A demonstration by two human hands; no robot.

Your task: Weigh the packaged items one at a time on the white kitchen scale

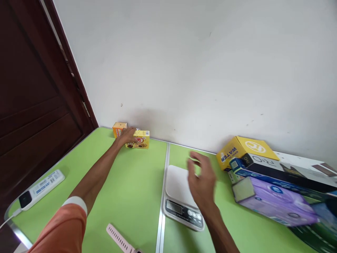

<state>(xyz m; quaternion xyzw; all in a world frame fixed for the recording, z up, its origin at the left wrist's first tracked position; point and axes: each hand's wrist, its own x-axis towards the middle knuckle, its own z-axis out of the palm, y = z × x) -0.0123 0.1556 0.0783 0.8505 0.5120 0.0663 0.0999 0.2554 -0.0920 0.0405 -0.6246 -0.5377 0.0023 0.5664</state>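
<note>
My left hand (pixel 127 136) reaches to the back of the table with its fingers closed over the left part of a yellow snack box (pixel 143 140). The box stands on the table close to the wall. Just left of it is a small orange box (pixel 119 126), partly behind my hand. Above the right side of a white kitchen scale (pixel 179 179) hovers my right hand (pixel 202 177), slightly blurred. Its thumb and fingers are curled but apart, with nothing between them. The scale has a dark display and buttons at its front, and its plate is partly covered by that hand.
On the right lie a yellow box (pixel 234 151), a long black-and-white box (pixel 292 170), a blue box (pixel 263 179) and a purple tissue pack (pixel 273 202). A white power strip (pixel 43 188) sits at the left edge. A pink watch strap (pixel 119 239) lies in front.
</note>
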